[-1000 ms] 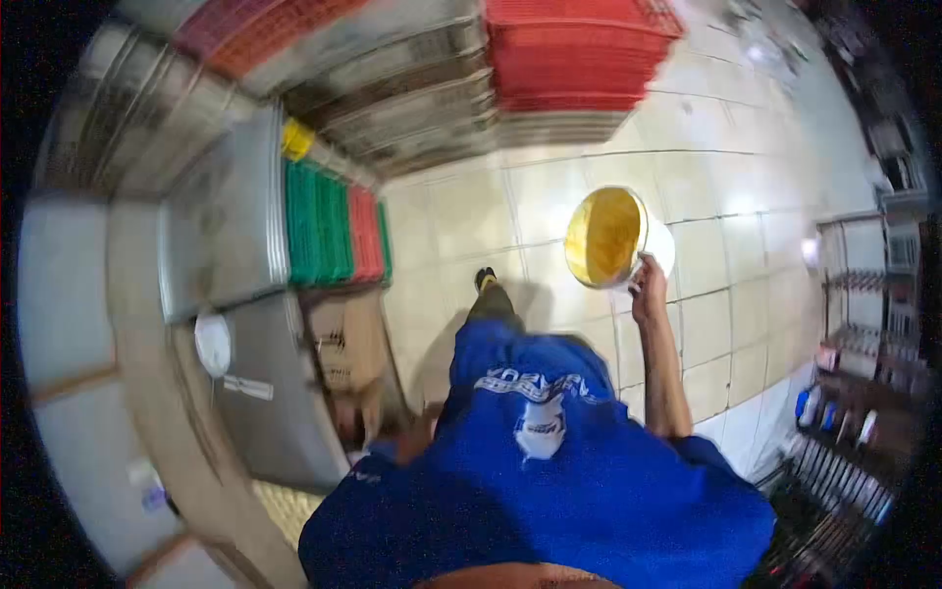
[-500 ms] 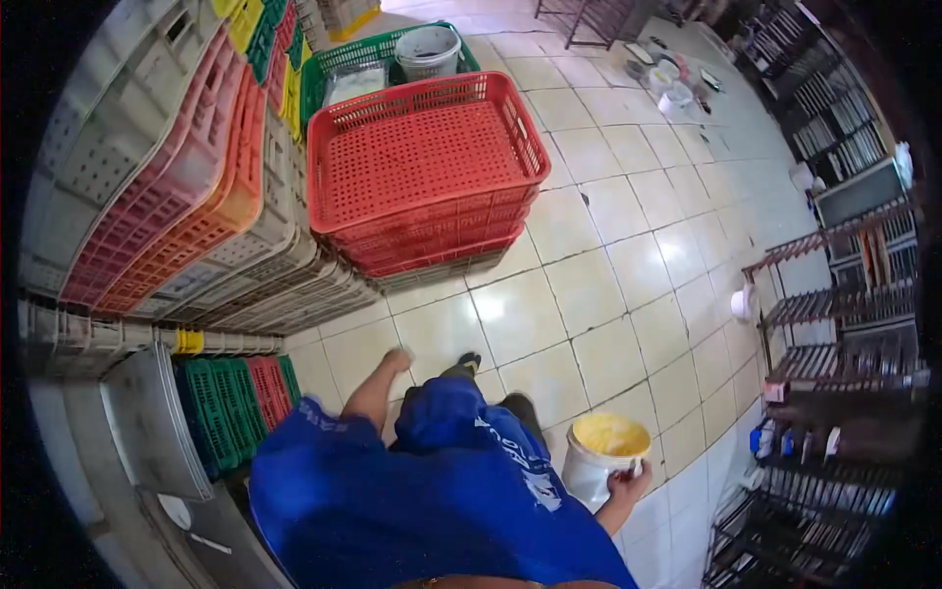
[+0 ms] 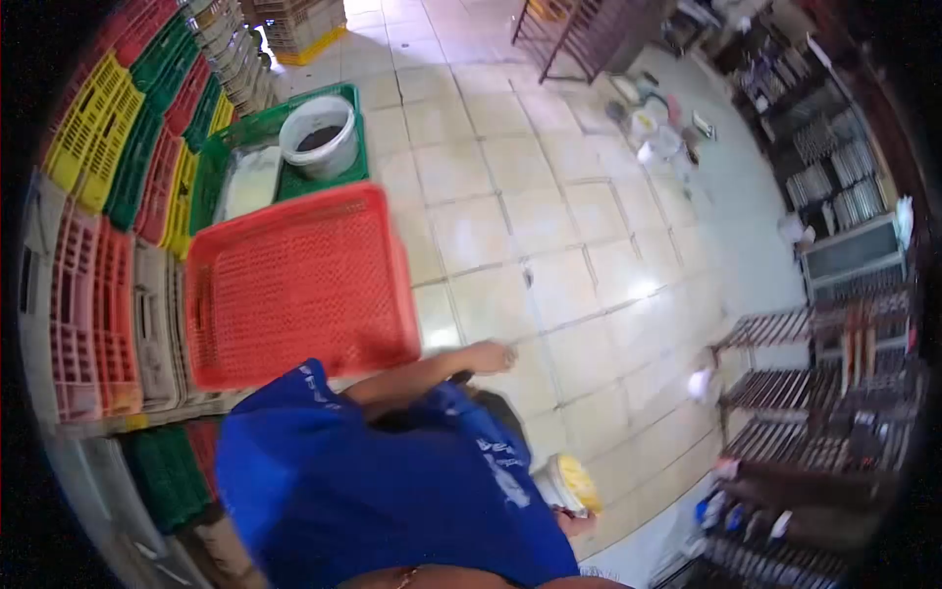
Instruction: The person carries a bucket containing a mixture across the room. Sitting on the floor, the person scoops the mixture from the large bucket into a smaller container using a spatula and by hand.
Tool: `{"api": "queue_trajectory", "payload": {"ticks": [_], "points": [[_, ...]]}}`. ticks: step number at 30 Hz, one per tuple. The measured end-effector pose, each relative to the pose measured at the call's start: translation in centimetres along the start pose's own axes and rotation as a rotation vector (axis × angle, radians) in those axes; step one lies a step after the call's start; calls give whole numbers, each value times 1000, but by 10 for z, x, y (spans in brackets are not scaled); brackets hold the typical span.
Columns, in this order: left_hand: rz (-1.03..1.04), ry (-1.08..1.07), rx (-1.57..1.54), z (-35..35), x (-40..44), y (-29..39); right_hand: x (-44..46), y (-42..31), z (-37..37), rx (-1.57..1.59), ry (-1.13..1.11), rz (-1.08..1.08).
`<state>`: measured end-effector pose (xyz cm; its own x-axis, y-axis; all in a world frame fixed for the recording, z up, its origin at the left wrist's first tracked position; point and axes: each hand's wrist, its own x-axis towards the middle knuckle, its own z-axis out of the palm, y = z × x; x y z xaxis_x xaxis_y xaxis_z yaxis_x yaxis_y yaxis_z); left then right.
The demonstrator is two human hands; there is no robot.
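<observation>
Head view showed the white bucket [image 3: 559, 483] low beside the person's right side, yellow stuff [image 3: 578, 480] at its mouth. The right hand's [image 3: 576, 523] fingers looked clamped at its rim; the left hand [image 3: 491, 357] hung ahead of the body, and I could not tell whether its fingers were apart or together. I judged the bucket stiff-walled, fairly heavy if full, perhaps slick around the mouth; the rim's dry outer edge seemed the surest hold. Underfoot, the pale tiled floor [image 3: 549, 226] shone, possibly slippery. Left stood a red crate [image 3: 304, 294], a green crate [image 3: 359, 147] farther off, and stacked crates [image 3: 98, 128]; dark racks [image 3: 770, 393] lined the right.
</observation>
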<state>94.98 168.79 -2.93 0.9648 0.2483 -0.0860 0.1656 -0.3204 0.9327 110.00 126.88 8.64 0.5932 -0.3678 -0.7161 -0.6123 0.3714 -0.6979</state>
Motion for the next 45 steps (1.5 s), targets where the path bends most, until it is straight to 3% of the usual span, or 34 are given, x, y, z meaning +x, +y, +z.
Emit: {"api": "queue_trajectory", "payload": {"ticks": [1,2,5,6,7,9,11,13,15,19,23,26,28,29,31,32,33,34,38,42,45], "points": [[-249,-56,5,-33,5,27,-5,-6,69,-5,-42,-18],[-216,-20,45,-56,17,21,-8,-10,124,-120,-216,-60],[-314,147,8,-123,34,-10,5,-15,289,-315,-351,-11],[-294,280,11,-139,41,-38,1,-20,354,-226,-354,129],[-270,415,22,-164,52,-49,5,-22,413,-238,-388,127],[-499,651,-245,-216,58,-48,10,-16,520,-231,-563,171],[-754,475,-108,-279,76,-74,-6,-9,618,-219,-690,237],[-781,636,-65,-315,97,-127,-60,-4,717,-183,-740,84],[-833,512,87,-379,133,-162,-72,-1,814,-127,-810,140],[-735,619,-91,-543,244,-155,-146,14,981,-26,-973,210],[-459,500,120,-727,353,-159,-143,47,1137,-24,-803,387],[-459,572,-31,-857,405,-233,-162,100,1255,-87,-796,413],[-372,849,-150,-927,419,-291,-161,137,1341,-184,-792,397],[-455,1022,-95,-954,421,-319,-161,159,1385,-193,-795,396],[-658,1321,-184,-972,399,-407,-169,198,1469,-277,-853,306],[-894,1250,-72,-971,377,-435,-188,216,1514,-296,-855,344],[-1010,1371,-150,-943,354,-487,-205,229,1549,-329,-844,382],[-1368,1335,15,-915,337,-515,-220,252,1592,-384,-845,329],[-1614,879,-779,-868,341,-439,-322,313,1744,-600,-872,380],[-1647,774,-966,-939,409,-465,-409,395,1905,-571,-866,585],[-1596,805,-1010,-1019,460,-512,-475,462,2015,-565,-927,605]]}}
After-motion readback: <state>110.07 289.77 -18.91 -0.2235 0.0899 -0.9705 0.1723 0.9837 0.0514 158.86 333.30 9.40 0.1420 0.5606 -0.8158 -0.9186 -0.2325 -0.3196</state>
